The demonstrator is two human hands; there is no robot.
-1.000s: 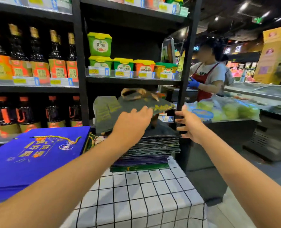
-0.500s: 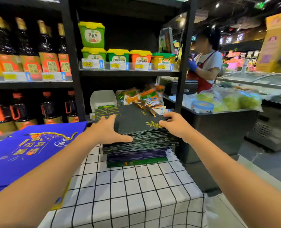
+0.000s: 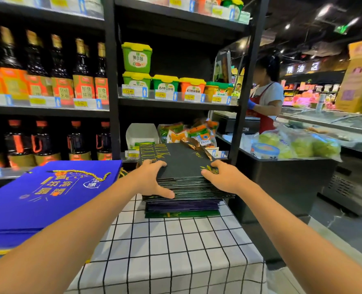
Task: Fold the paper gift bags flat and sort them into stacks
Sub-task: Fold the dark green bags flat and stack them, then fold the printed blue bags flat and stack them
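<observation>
A tall stack of flat dark gift bags [image 3: 184, 164] with gold print lies at the far end of the table with the checked cloth [image 3: 171, 251]. The top bag's gold ribbon handle [image 3: 197, 147] trails off toward the shelf. My left hand [image 3: 150, 180] grips the stack's near left corner, fingers curled over the top bag and thumb along the front edge. My right hand [image 3: 221, 179] holds the near right corner with fingers curled on top. Left of it sits a stack of flat blue gift bags [image 3: 48, 194] with a gold cord.
Black shop shelves [image 3: 112, 81] with dark sauce bottles [image 3: 80, 71] and coloured tubs [image 3: 165, 83] stand right behind the table. A person in a red apron [image 3: 264, 98] works at a counter [image 3: 281, 172] with bagged greens to the right. An aisle floor [image 3: 334, 230] lies beside the table's right edge.
The dark bag held up by my left hand a second ago came down flat onto the stack. Both hands then slid to the stack's near corners and closed on them.
</observation>
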